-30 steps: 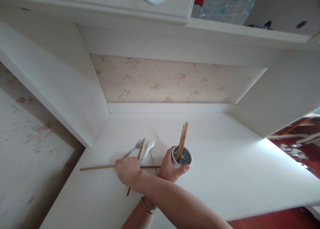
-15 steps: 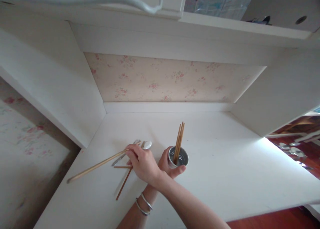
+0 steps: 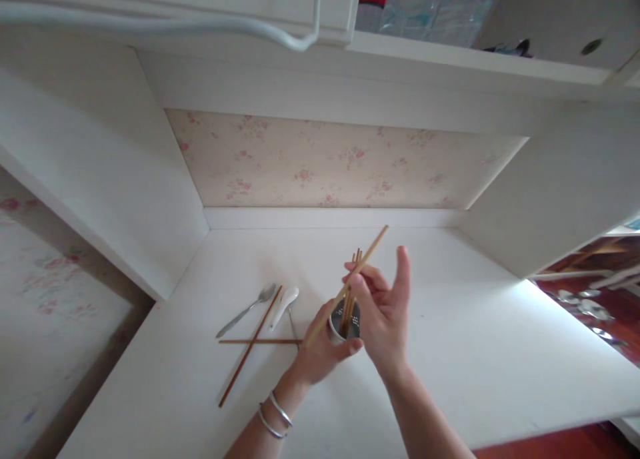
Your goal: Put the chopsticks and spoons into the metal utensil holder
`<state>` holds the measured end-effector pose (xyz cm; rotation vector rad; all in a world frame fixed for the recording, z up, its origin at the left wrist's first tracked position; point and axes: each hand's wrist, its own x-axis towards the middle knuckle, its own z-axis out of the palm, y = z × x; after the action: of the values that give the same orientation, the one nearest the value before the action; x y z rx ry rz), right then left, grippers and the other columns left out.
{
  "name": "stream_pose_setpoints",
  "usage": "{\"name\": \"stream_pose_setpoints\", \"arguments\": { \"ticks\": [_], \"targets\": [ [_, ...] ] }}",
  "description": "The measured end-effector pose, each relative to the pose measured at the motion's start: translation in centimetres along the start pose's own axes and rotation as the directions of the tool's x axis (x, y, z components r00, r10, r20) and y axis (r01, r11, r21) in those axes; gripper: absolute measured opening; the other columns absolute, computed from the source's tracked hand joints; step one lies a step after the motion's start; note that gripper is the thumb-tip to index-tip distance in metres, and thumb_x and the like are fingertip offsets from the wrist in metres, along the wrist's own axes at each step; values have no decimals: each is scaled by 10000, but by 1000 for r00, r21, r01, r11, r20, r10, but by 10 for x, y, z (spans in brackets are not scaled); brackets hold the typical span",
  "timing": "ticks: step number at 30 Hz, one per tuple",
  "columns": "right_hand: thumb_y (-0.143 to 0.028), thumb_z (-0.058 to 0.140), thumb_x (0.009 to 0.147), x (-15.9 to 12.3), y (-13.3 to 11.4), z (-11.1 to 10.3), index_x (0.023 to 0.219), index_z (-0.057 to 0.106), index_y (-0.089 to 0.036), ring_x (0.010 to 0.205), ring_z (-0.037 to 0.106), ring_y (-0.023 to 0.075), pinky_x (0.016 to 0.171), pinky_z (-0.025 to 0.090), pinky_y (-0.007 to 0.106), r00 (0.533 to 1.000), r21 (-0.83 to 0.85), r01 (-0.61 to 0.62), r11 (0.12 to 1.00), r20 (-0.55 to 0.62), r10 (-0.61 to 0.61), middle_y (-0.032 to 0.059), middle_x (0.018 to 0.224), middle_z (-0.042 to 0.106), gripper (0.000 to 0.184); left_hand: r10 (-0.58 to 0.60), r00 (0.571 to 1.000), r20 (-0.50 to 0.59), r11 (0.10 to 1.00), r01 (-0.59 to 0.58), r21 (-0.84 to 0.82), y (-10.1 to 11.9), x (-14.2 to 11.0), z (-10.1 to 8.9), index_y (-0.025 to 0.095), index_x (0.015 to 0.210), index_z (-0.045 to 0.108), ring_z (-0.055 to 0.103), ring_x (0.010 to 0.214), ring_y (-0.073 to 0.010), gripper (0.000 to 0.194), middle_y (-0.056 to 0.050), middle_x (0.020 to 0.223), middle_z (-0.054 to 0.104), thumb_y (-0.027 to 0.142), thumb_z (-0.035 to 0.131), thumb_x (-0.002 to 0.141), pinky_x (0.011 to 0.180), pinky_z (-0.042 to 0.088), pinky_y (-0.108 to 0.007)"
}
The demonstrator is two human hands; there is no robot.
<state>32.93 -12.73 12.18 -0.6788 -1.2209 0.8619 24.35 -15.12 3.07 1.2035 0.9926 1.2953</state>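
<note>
My left hand (image 3: 314, 353), with two silver bangles at its wrist, is wrapped round a metal utensil holder (image 3: 356, 328) with small holes in its base. Several wooden chopsticks (image 3: 346, 315) stand inside, leaning slightly. Above the rim, my right hand (image 3: 384, 315) pinches a lighter wooden chopstick (image 3: 375, 243) between thumb and fingers, its index finger raised. That chopstick slants across the holder, its lower end over my left hand. Left of the holder lie two crossed brown chopsticks (image 3: 244, 367), a metal spoon (image 3: 265, 293), a white spoon (image 3: 285, 305) and a thin metal handle (image 3: 292, 321).
The white tabletop (image 3: 440, 352) is bounded by a left side panel (image 3: 110, 165), a right panel (image 3: 550, 199) and a floral-papered back wall (image 3: 300, 159). Overhead, a shelf (image 3: 475, 57) holds plastic bottles (image 3: 415, 5); a white cable (image 3: 200, 24) hangs beside it.
My right hand has swung from the spoons on the left, over my left arm, to above the holder, carrying the light chopstick. My left hand keeps its hold on the holder.
</note>
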Motion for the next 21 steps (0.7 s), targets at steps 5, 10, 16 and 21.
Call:
{"name": "stream_pose_setpoints", "arguments": {
  "ticks": [5, 10, 16, 21],
  "targets": [
    [-296, 657, 855, 23, 9, -47, 1276, 551, -246, 869, 677, 170, 804, 561, 375, 985, -107, -71, 992, -164, 53, 58, 1012, 712, 437, 45, 997, 63, 998, -47, 40, 1, -2, -1, 219, 1267, 514, 587, 1100, -269, 656, -85, 1196, 633, 389, 793, 699, 998, 436, -410],
    [-348, 710, 807, 25, 29, -68, 1072, 668, -197, 906, 678, 193, 864, 536, 405, 968, -143, -191, 971, -191, 162, 71, 998, 728, 308, 34, 998, 56, 999, -35, 14, -3, -1, 0, 196, 1279, 494, 588, 1118, -272, 679, -98, 1227, 627, 370, 797, 697, 1005, 431, -419],
    [-425, 664, 826, 10, 46, -70, 990, 684, -186, 791, 678, 189, 772, 553, 371, 962, -292, -266, 919, -142, 233, 60, 906, 721, 292, 40, 997, 62, 998, -43, 37, -7, 0, 0, 201, 1295, 480, 578, 1145, -270, 684, -107, 1251, 612, 323, 799, 702, 1030, 415, -433],
    [-447, 623, 855, 1, 57, -68, 946, 701, -185, 826, 669, 193, 803, 538, 362, 957, -387, -290, 875, -97, 275, 57, 879, 723, 287, 63, 996, 56, 997, -65, 38, -8, 1, 1, 199, 1288, 484, 563, 1164, -275, 663, -110, 1264, 601, 331, 788, 714, 1032, 417, -440]
  ]
}}
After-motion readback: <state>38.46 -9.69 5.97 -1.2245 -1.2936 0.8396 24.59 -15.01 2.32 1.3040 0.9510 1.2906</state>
